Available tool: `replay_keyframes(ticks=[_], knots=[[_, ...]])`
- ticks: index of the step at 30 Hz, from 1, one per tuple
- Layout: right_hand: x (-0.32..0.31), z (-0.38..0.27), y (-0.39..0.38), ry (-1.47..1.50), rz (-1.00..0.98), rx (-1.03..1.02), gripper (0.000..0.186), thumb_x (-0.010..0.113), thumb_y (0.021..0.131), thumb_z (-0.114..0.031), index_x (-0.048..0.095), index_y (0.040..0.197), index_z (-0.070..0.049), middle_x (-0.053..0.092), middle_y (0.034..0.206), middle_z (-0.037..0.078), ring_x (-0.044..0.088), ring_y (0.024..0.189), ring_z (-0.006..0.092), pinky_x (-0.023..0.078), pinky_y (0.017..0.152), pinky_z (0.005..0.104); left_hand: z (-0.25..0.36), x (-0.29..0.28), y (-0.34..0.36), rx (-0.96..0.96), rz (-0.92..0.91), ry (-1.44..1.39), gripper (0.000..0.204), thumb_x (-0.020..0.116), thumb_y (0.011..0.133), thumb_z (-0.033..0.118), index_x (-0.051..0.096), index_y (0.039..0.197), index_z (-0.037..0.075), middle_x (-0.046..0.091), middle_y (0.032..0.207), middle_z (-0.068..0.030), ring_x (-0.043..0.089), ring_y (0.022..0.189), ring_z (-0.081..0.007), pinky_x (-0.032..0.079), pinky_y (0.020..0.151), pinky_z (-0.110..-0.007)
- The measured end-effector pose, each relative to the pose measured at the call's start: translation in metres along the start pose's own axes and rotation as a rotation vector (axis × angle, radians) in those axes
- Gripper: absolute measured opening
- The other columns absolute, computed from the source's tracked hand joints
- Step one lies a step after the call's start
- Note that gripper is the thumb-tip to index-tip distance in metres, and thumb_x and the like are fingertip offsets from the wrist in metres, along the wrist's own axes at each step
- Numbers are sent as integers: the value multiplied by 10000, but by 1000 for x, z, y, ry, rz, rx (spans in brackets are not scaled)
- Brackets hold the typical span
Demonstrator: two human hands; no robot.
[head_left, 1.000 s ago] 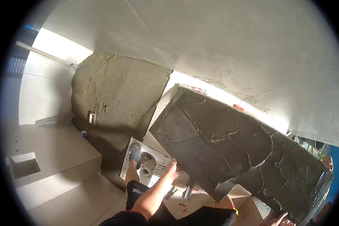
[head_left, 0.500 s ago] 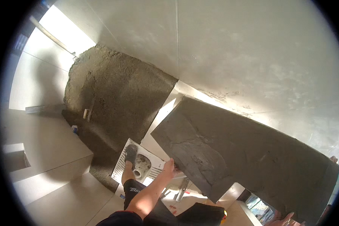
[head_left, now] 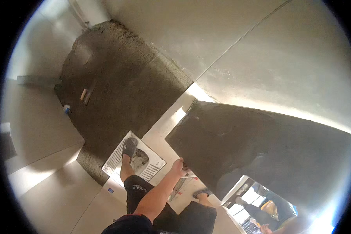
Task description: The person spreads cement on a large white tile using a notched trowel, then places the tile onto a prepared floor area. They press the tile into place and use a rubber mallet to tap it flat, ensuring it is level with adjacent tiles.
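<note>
My left hand (head_left: pixel 178 166) is closed on the near-left edge of a large rectangular tile (head_left: pixel 238 140), its fingers partly hidden there. The tile's upward face is coated with smooth grey mortar. It stretches right along the wall, its far edge close to the wall's foot. My right hand is out of sight. My left foot, in a dark clog (head_left: pixel 129 147), stands on a white squat toilet pan (head_left: pixel 154 170) with ribbed footrests. My right foot (head_left: pixel 202 192) is beside the tile's near corner. At the lower right another person's hand (head_left: pixel 266 228) shows, blurred.
Left of the tile spreads a rough bed of mortar (head_left: pixel 117 78). A trowel (head_left: pixel 88 94) lies on it, with a small blue-and-white object (head_left: pixel 66 109) at its edge. A large pale wall (head_left: pixel 230 46) rises behind. A pale-rimmed opening (head_left: pixel 241 181) lies at lower right.
The view has turned and shifted. The tile's right end appears lower in the picture, and the other person's fingers at that end no longer show. My left hand stays at the tile's left edge.
</note>
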State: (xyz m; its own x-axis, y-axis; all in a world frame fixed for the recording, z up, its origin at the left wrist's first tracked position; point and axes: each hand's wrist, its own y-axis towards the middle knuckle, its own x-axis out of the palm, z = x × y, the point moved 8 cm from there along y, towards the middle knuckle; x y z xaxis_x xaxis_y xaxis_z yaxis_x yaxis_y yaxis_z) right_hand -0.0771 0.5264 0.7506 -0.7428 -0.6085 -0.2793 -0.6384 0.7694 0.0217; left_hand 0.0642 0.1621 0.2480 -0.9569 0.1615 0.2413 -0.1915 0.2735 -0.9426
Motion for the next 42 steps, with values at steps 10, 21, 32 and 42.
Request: replay_keyframes(ticks=[10,21,32,42], knots=[[50,-45,-52,-120,-70,-86,430,451,1006,-365,575,1167,14,647,1108,166,631,896,248,488,761,391,-15,-17,33,-39,-72,-92,428,385,1052,310,382,1369,23,432,1370,-215,483,1220,-416,401,1048,-581],[53,-80,-91,-193,-82,-150,447,442,1013,-377,588,1135,28,665,1069,171,653,838,238,508,706,381,14,-17,-9,4,-2,-151,324,426,1014,247,501,1203,-5,602,1138,-155,585,1066,-355,498,896,-498],[72,-118,-164,-341,-107,-229,470,432,1020,-389,601,1103,42,682,1029,177,676,779,229,529,652,371,208,-95,-135,445,133,275,353,411,1029,233,579,1079,-74,639,858,-168,651,731,-302,573,653,-377],[138,-187,-251,-1100,-211,-601,465,425,1028,-365,627,972,51,705,882,167,652,682,222,503,616,366,406,4,-337,946,-2,833,208,631,953,183,619,870,-8,624,754,-41,587,657,-97,490,575,-244]])
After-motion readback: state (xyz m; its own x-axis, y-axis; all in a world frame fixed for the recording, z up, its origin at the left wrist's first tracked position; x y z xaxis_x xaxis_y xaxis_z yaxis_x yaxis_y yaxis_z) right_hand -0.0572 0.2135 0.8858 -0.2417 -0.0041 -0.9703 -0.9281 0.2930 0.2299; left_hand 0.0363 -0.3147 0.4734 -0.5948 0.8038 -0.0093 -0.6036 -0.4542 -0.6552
